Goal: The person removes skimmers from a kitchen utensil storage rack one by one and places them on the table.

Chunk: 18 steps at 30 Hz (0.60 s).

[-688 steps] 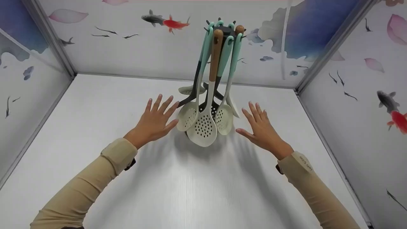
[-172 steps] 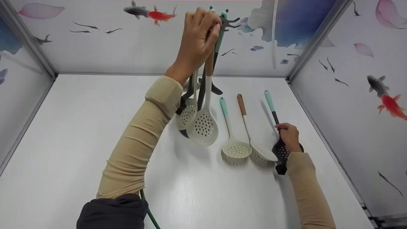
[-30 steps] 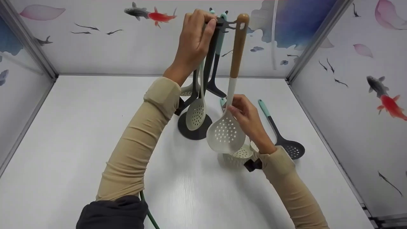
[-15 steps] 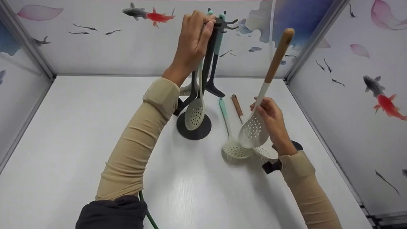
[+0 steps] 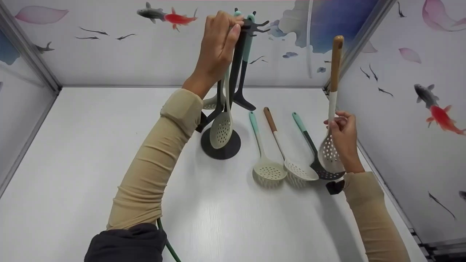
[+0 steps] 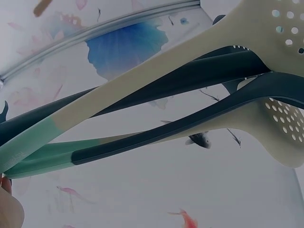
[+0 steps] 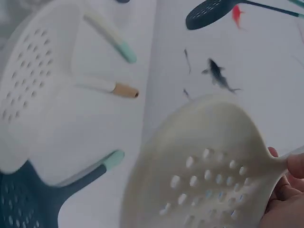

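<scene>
My left hand (image 5: 218, 47) grips the top of a black utensil stand (image 5: 236, 145), whose round base rests on the table. Still hanging from it are a cream slotted spoon (image 5: 221, 131), a dark utensil with a green handle (image 5: 242, 96) and others partly hidden by my hand and arm. My right hand (image 5: 346, 142) pinches a white skimmer (image 5: 329, 154) at the neck, its brown handle pointing up. It is held above the table at the right, over the head of a dark skimmer (image 5: 309, 140). In the right wrist view the held skimmer's perforated head (image 7: 204, 156) fills the lower middle.
Left of the dark skimmer lie a cream skimmer with a green handle (image 5: 270, 171) and a white skimmer with a brown handle (image 5: 300, 171), side by side. Printed panels (image 5: 116, 65) wall the table (image 5: 109, 120) at the back and sides.
Earlier both open hands flanked the full stand; several skimmers have since been laid on the table. Over the last second my right hand carried the brown-handled skimmer rightward from the stand, which my left hand kept holding.
</scene>
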Available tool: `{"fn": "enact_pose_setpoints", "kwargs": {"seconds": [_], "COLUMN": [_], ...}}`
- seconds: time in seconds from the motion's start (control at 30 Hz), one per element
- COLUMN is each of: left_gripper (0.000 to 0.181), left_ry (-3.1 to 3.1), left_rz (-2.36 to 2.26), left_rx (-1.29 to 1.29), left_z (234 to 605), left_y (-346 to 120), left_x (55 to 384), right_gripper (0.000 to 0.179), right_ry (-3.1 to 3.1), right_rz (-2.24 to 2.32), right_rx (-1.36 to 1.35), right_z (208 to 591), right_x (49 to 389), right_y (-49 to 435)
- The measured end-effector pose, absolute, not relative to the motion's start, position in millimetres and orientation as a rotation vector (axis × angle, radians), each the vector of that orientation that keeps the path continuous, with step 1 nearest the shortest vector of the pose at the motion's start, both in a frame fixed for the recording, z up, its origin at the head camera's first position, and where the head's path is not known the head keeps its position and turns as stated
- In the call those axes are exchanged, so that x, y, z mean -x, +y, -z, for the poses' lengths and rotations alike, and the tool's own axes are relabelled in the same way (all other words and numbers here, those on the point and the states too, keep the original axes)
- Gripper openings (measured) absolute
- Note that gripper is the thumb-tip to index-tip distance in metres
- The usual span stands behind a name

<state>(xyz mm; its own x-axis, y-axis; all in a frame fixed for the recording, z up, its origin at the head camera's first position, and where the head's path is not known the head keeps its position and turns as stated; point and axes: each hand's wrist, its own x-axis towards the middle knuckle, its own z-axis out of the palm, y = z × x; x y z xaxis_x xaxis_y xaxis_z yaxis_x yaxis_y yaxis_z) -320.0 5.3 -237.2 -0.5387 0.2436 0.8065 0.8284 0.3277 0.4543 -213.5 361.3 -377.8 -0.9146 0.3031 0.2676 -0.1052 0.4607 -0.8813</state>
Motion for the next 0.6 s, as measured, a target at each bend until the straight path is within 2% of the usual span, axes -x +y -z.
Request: {"fn": "enact_pose_setpoints", "kwargs": {"seconds": [0.17,0.33,0.6], "left_gripper": [0.027,0.028,0.028], "left_ry": [-1.965,-1.966,-1.940], "left_rz": [1.198,1.196,1.202], "left_rx": [0.946,0.953,0.960], "left_z": [237.0,237.2,237.8], "left_y": [5.9,6.9,4.9], "left_x": [320.0,320.4,321.2], "right_gripper": [0.012,0.018,0.024], "right_ry": [-2.404,-2.501,-2.548], "right_rz": [-1.238,-1.018,-0.941], "right_rx": [0.286,0.369,0.449], "right_z": [391.3,402.5,416.2], "right_x": [214.9,213.1,214.8], "right_y": [389.3,414.5,441.0]}}
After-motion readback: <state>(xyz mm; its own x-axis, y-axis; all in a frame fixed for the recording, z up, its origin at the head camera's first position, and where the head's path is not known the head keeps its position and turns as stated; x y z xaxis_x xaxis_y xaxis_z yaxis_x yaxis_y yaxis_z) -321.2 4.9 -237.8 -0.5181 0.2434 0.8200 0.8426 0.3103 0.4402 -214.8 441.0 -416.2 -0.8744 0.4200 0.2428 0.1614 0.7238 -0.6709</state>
